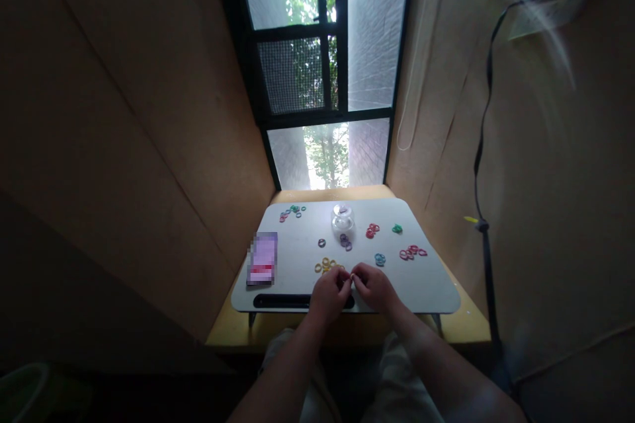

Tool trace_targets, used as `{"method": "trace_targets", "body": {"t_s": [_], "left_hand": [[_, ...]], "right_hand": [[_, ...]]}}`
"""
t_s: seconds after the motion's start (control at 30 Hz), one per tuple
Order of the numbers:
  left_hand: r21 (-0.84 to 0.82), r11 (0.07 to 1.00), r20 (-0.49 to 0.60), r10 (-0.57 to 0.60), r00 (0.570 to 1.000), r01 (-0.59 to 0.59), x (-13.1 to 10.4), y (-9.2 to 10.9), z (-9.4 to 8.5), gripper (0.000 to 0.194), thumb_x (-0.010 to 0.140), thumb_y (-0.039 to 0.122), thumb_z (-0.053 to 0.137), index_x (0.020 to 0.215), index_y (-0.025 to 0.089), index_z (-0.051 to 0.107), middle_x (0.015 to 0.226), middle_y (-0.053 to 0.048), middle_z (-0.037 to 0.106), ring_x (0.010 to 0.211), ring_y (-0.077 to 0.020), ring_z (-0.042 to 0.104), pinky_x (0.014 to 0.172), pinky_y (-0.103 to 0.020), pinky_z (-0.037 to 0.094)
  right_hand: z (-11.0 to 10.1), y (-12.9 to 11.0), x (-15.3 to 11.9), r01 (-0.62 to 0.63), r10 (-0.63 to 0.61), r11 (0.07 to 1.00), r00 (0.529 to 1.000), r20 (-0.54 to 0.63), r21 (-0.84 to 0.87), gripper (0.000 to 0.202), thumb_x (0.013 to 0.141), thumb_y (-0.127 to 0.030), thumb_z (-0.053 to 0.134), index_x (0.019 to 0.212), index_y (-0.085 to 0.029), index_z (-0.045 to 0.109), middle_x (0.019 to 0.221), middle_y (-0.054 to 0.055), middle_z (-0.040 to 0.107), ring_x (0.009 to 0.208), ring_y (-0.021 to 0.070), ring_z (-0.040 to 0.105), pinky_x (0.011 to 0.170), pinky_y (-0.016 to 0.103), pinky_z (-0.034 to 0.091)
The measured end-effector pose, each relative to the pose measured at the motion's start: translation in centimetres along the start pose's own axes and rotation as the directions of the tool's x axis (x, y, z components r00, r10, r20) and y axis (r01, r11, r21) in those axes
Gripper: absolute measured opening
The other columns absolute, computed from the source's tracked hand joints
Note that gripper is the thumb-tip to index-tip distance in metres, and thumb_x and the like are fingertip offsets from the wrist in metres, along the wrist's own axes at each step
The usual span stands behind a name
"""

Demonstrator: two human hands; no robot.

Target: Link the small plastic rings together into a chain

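Near the front edge of the white lap table [292, 258], my left hand [330, 289] and my right hand [373, 285] meet with fingertips pinched. A small yellowish band [352, 277], apparently a hair tie, shows between them, mostly hidden by the fingers. Just beyond my left hand lies a group of yellow hair ties [325, 264]. Blue hair ties [380, 259] sit past my right hand. Farther off are purple ones [345, 242], red ones [372, 231], green ones [397, 229] and a dark one [322, 243]. More red or pink ones [413, 252] lie to the right.
A clear round container [342, 219] stands toward the back of the table. At left lies a blurred phone-like rectangle [262, 259]; mixed hair ties [294, 212] are behind it. A black slot [280, 301] runs along the front. A dark cord [489, 291] hangs at right.
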State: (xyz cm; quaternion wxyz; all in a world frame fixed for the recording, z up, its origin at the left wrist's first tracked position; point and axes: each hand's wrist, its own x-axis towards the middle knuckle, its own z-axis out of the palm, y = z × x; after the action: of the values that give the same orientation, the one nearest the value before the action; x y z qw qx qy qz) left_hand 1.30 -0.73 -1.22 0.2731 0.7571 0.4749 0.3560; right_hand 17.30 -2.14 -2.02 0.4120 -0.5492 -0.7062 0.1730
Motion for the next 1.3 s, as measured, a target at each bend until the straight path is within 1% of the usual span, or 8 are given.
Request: {"method": "trace_targets", "body": {"t_s": [0.27,0.47,0.57,0.63,0.7,0.9,1.13,1.3], "left_hand": [[-0.001,1.000,-0.016,-0.012,1.000,0.012,-0.01,-0.36,0.28,0.009,0.083,0.029,0.056,0.084,0.020,0.059,0.070,0.002,0.060,0.064,-0.0124,0.054,0.063,-0.024,0.039],[-0.054,0.998,-0.027,-0.018,0.999,0.016,-0.08,0.24,-0.04,0.009,0.083,0.027,0.055,0.089,0.020,0.058,0.077,0.001,0.064,0.067,-0.0126,0.058,0.066,-0.025,0.043],[-0.104,0.994,-0.035,-0.025,0.999,0.021,-0.11,0.39,-0.16,0.015,0.082,0.024,0.055,0.096,0.021,0.058,0.081,0.001,0.066,0.067,-0.0122,0.059,0.067,-0.025,0.044],[-0.121,0.992,-0.034,-0.027,0.999,0.022,-0.09,0.31,-0.17,0.014,0.082,0.024,0.055,0.095,0.021,0.058,0.080,0.001,0.066,0.066,-0.0120,0.059,0.066,-0.025,0.044],[-0.116,0.993,-0.032,-0.021,0.999,0.017,-0.03,0.14,-0.16,0.010,0.083,0.025,0.054,0.090,0.021,0.059,0.078,0.001,0.065,0.066,-0.0121,0.059,0.066,-0.025,0.043],[-0.098,0.995,-0.038,-0.032,0.999,0.029,0.14,0.05,-0.25,0.013,0.084,0.029,0.053,0.083,0.020,0.061,0.073,0.001,0.063,0.066,-0.0128,0.057,0.065,-0.025,0.041],[-0.061,0.996,-0.063,-0.063,0.996,0.059,0.23,-0.03,-0.22,0.016,0.084,0.031,0.054,0.080,0.019,0.063,0.074,0.000,0.065,0.068,-0.0132,0.057,0.065,-0.025,0.040],[-0.043,0.997,-0.059,-0.070,0.996,0.068,0.29,-0.08,-0.10,0.016,0.084,0.030,0.053,0.081,0.020,0.065,0.071,0.001,0.064,0.066,-0.0131,0.056,0.065,-0.025,0.040]], "right_hand": [[0.02,-0.05,0.14,-0.003,0.004,0.998,1.000,0.016,-0.071,0.018,0.087,-0.027,0.047,0.075,-0.020,0.059,0.068,0.000,0.062,0.064,0.0150,0.055,0.062,0.024,0.037],[-0.15,-0.48,0.04,0.024,-0.023,0.998,1.000,0.015,-0.055,0.021,0.088,-0.030,0.048,0.072,-0.020,0.057,0.066,0.000,0.060,0.061,0.0139,0.053,0.060,0.024,0.037],[-0.17,-0.66,-0.14,0.012,-0.011,1.000,1.000,-0.013,0.011,0.011,0.086,-0.030,0.052,0.086,-0.021,0.058,0.070,-0.002,0.062,0.058,0.0126,0.053,0.058,0.023,0.039],[-0.08,-0.59,-0.26,0.007,-0.006,0.998,1.000,-0.023,0.060,0.016,0.083,-0.027,0.053,0.098,-0.022,0.057,0.074,-0.002,0.064,0.056,0.0117,0.054,0.056,0.023,0.040],[0.07,-0.36,-0.34,0.013,-0.011,0.997,1.000,-0.028,0.080,0.023,0.081,-0.023,0.052,0.104,-0.023,0.055,0.076,-0.002,0.064,0.053,0.0111,0.054,0.056,0.023,0.042],[0.34,0.26,-0.57,0.062,-0.061,0.997,0.998,-0.018,0.039,0.028,0.077,-0.018,0.053,0.105,-0.022,0.055,0.085,0.001,0.067,0.057,0.0114,0.054,0.059,0.023,0.044],[0.30,-0.41,-0.50,0.084,-0.084,0.996,0.996,-0.010,-0.005,0.013,0.083,-0.022,0.051,0.091,-0.021,0.061,0.078,0.002,0.065,0.058,0.0128,0.054,0.059,0.025,0.044],[0.36,-0.14,-0.51,0.075,-0.074,0.997,0.997,-0.010,0.024,0.028,0.081,-0.022,0.053,0.109,-0.021,0.061,0.083,0.003,0.067,0.058,0.0133,0.055,0.059,0.025,0.046]]}}
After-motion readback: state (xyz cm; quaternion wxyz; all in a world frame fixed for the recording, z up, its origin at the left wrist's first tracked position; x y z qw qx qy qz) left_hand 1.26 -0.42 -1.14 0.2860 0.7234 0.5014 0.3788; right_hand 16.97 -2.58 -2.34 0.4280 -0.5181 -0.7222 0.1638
